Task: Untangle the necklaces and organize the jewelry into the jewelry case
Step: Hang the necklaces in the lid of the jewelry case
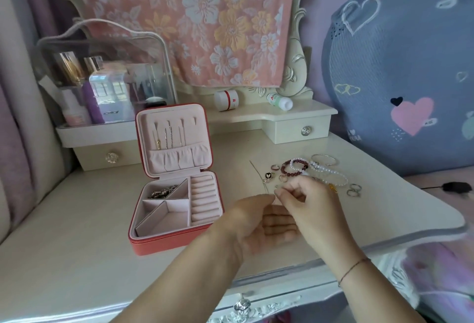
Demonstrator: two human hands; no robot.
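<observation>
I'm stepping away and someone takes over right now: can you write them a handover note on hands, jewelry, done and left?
Both the left grip and right grip pinch the thin necklace, right of the open jewelry case; its far end trails on the table.
Done: necklaces hang in the lid; a chain pile sits in the back-left compartment.
Left: finish this necklace, then stow the bead bracelets, bangle and rings lying at the table's right; ring rolls look empty.

Red "A" on the small white bottle (pixel 280 101), tiny "kiss" on the blue cushion (pixel 400 66), rest illegible
</observation>
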